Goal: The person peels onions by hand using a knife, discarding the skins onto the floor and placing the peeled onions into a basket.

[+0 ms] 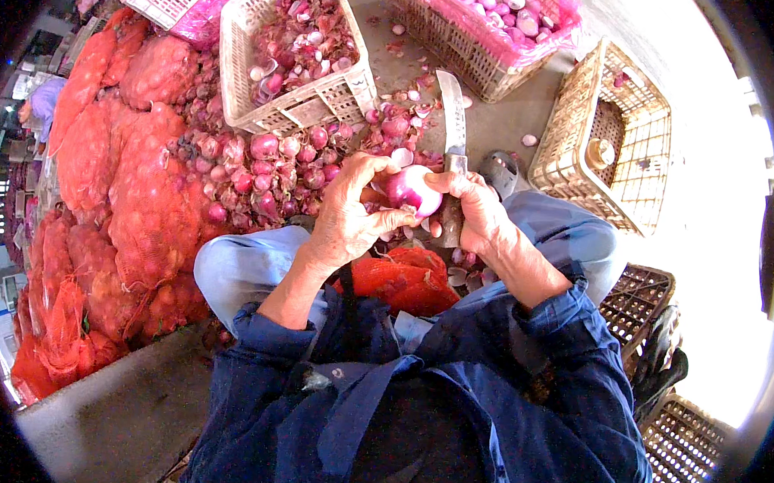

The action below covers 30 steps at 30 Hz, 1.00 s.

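Note:
A red onion, partly peeled to a shiny purple and white surface, sits between my two hands above my lap. The fingers and thumb of my left hand curl round its left side. My right hand grips a knife whose broad blade points away from me, and the right thumb presses on the onion. Part of the knife's handle is hidden by my fingers. Just beyond my hands lies a heap of unpeeled red onions with loose skins. An orange-red mesh sack lies between my legs.
Full red mesh sacks are piled at the left. A crate of skins stands beyond the heap. Farther right are a pink-lined crate of peeled onions and a tilted pale crate. Dark crates stand at the lower right.

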Motion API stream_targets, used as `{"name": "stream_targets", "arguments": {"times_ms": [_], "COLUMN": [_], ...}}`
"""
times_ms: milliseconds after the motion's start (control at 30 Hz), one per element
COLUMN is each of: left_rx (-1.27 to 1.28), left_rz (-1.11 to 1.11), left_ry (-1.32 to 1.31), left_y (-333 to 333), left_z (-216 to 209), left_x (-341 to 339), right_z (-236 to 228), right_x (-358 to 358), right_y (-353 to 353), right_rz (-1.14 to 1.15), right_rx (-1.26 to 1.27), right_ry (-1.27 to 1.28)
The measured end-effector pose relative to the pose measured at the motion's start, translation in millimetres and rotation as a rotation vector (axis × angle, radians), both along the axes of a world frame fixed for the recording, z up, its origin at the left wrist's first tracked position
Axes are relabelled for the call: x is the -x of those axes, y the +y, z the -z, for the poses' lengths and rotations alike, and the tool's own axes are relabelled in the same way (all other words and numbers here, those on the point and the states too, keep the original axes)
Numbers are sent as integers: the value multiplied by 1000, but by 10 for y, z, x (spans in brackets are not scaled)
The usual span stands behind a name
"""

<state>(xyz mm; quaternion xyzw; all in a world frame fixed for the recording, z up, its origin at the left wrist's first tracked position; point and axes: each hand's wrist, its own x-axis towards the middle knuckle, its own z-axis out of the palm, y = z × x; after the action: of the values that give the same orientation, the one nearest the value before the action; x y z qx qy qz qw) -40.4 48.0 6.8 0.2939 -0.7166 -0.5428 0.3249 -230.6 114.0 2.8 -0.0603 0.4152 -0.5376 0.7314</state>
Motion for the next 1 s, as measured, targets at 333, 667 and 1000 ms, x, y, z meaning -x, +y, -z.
{"name": "stream_targets", "arguments": {"times_ms": [333,667,1000], "left_rx": [272,325,-38], "left_rz": [-54,-21,-224], "left_ry": [-160,-362,121], "left_y": [138,64,-98], "left_z": [-107,148,-80], "left_x": [46,-69,-130], "right_z": [141,272,-9], "right_x": [-19,171,-448], "right_y": [-77,-277,-429], "right_rz": [98,86,-89], "right_rx": [-36,-19,-46], "right_ry": [-49,-331,-364]}}
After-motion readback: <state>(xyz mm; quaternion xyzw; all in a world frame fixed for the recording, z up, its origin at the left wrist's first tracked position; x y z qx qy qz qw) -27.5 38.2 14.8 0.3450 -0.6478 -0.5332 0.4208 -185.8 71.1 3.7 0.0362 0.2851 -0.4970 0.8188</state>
